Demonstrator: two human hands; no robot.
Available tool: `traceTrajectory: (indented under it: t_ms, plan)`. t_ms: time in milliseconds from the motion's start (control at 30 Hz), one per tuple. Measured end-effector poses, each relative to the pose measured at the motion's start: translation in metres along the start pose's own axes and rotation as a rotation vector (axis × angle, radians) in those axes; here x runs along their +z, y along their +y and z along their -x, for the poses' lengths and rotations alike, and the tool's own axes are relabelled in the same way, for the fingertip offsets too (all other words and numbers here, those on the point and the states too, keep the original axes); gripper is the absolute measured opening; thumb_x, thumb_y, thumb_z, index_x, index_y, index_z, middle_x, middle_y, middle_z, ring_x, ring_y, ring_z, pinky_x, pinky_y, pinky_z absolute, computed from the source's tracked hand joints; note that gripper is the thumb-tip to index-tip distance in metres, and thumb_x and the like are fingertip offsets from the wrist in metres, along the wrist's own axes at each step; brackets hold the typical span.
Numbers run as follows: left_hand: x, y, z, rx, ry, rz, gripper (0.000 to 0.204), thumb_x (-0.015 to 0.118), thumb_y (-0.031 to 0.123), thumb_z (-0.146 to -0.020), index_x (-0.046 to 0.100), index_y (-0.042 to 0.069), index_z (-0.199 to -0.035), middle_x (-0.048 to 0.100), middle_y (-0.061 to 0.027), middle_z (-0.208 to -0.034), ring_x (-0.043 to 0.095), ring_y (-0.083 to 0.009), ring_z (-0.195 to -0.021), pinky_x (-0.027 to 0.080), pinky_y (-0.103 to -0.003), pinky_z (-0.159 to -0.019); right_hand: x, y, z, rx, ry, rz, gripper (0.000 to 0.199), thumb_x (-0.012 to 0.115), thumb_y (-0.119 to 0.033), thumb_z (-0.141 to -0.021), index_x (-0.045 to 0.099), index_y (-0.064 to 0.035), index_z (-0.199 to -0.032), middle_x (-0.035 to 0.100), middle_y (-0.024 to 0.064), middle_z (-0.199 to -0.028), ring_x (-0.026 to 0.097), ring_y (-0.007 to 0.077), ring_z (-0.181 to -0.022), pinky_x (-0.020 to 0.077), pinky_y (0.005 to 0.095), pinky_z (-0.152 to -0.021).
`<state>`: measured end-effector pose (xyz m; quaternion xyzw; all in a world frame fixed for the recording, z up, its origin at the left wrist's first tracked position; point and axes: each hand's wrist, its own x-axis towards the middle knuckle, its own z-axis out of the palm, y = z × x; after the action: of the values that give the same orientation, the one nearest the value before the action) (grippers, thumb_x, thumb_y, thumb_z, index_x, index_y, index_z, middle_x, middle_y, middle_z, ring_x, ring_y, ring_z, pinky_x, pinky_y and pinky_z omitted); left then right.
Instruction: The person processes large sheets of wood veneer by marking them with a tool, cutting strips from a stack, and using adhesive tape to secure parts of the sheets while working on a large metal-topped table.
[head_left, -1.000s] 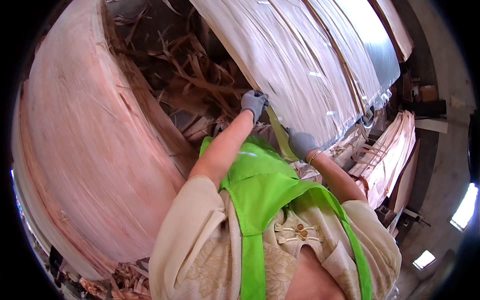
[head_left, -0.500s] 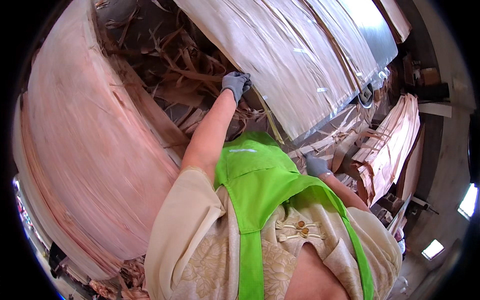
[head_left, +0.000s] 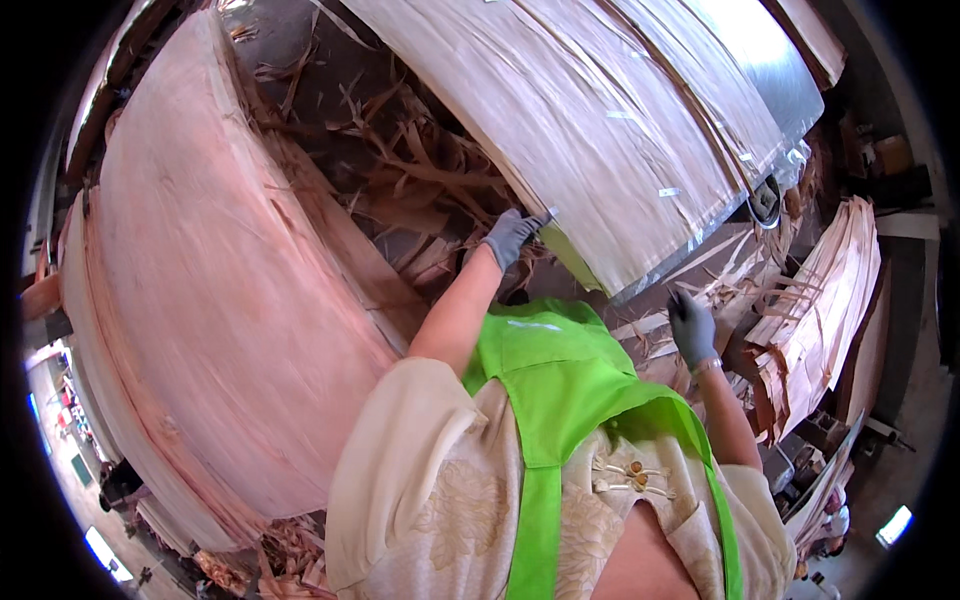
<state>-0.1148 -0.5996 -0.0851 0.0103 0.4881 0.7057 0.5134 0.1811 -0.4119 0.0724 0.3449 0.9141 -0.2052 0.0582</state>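
Observation:
A broad pale wood veneer sheet (head_left: 600, 150) lies on the table ahead of me, with small pieces of tape on it. At its near left edge is my left hand (head_left: 512, 238) in a grey glove, its fingers closed on the sheet's edge. A yellow-green strip (head_left: 570, 258) shows just beneath that edge, beside the hand. My right hand (head_left: 692, 332), also gloved in grey, is raised off the sheet's near right corner, apart from it. Its fingers are drawn together; whatever may be between them is too small to make out.
A large stack of pinkish veneer (head_left: 230, 290) stands on my left. Torn veneer scraps (head_left: 410, 170) litter the gap between stack and table. Another veneer pile (head_left: 815, 320) stands on the right, with loose strips (head_left: 730, 265) beside it. A metal sheet (head_left: 765, 70) shows at the table's far right.
My right hand has come up from low beside the apron toward the sheet's near corner. My left hand has slid along the sheet's edge toward me. More of the yellow-green strip shows.

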Motion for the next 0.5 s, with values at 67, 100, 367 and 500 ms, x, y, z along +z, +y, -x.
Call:
traceTrajectory:
  t_ms: [67,100,367,500]
  plan:
    - [0.018,0.007,0.008,-0.124,-0.006,0.001,0.038,0.069,0.019,-0.082,0.057,0.001,-0.113,0.061,-0.0049,-0.103,0.056,-0.0122,-0.089,0.048,-0.024,-0.079,0.017,-0.022,-0.029,-0.1,0.069,-0.277,0.022,0.059,-0.023,-0.084,0.06,-0.0057,-0.097,0.061,0.0227,-0.081,0.059,0.0406,-0.074,0.0466,0.0423,-0.062]
    - [0.014,0.004,0.007,-0.112,0.048,-0.023,0.034,0.073,0.018,-0.078,0.062,0.001,-0.105,0.063,-0.0038,-0.093,0.057,-0.0112,-0.079,0.048,-0.024,-0.07,0.031,-0.028,-0.047,-0.087,0.02,-0.335,0.023,0.06,-0.024,-0.083,0.061,-0.0046,-0.096,0.061,0.0232,-0.083,0.059,0.0405,-0.076,0.047,0.0409,-0.063]
    - [-0.04,-0.008,-0.012,-0.055,0.54,-0.949,0.033,0.067,0.032,-0.074,0.067,0.007,-0.095,0.067,-0.0154,-0.087,0.064,-0.0325,-0.082,0.05,-0.039,-0.068,0.08,-0.04,-0.092,-0.036,-0.015,-0.256,0.024,0.064,-0.023,-0.079,0.061,-0.0002,-0.084,0.06,0.0211,-0.073,0.059,0.0341,-0.066,0.0451,0.0393,-0.06]
    - [-0.124,-0.019,-0.016,-0.403,0.78,-1.103,0.029,0.052,0.032,-0.084,0.066,0.017,-0.105,0.066,-0.0102,-0.103,0.062,-0.0288,-0.098,0.048,-0.042,-0.083,0.064,-0.069,-0.093,0.054,-0.076,-0.111,0.023,0.063,-0.023,-0.081,0.057,-0.0013,-0.084,0.059,0.0206,-0.07,0.058,0.0389,-0.066,0.0441,0.0407,-0.059]
